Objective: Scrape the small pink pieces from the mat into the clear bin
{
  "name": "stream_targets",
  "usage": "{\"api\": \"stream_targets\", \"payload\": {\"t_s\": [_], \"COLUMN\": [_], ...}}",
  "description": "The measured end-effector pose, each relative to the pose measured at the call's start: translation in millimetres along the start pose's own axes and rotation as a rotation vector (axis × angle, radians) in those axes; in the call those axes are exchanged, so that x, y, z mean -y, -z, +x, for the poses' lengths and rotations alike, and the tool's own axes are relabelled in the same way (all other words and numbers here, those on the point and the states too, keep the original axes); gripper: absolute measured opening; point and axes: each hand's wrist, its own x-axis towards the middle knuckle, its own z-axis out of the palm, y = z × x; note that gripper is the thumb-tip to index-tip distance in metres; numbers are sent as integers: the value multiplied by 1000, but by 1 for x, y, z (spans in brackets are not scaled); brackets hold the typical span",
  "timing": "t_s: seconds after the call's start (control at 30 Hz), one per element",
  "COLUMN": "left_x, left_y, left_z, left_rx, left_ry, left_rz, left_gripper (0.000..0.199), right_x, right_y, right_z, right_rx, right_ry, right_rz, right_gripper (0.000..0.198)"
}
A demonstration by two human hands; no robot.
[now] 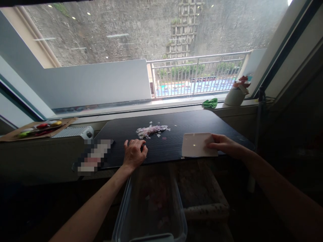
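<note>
On the dark table (pixel 202 122) lies a loose heap of small pale paper-like scraps (pixel 151 130). My left hand (pixel 135 153) is over the table's near edge, just in front of the heap. Its fingers are loosely curled, with a gap between thumb and forefinger, and nothing shows in them. At the right, my right hand (pixel 225 145) grips a flat, white, rectangular plate (pixel 195 146) by its right side, thumb on its face. The plate is at the near edge of the table, apart from the heap. Below the edge stands a clear plastic bin (pixel 183 215) with some scraps inside.
A stool-like block (pixel 205 210) stands beside the bin. Left of the table are a blurred-out flat item (pixel 96 156), a white radiator (pixel 73 132) and a cardboard sheet (pixel 10 136) with colourful objects. A green cloth (pixel 210 103) and a pale jar (pixel 234 96) sit on the windowsill.
</note>
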Motion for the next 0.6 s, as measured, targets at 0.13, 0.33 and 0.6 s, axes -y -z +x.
{"api": "stream_targets", "payload": {"t_s": [0.13,0.33,0.6], "left_x": [1,-6,-92], "left_y": [-1,6,10], "left_z": [0,-1,-11], "left_rx": [1,-5,275], "left_ry": [0,-92,-385], "left_rz": [-1,7,-219], "left_gripper": [23,20,14], "right_x": [2,6,-13], "right_y": [0,6,4], "right_z": [0,-7,6], "right_rx": [26,-14,-53], "right_ry": [-9,-7,29], "right_rz": [-9,10,43], "right_gripper": [38,40,41]}}
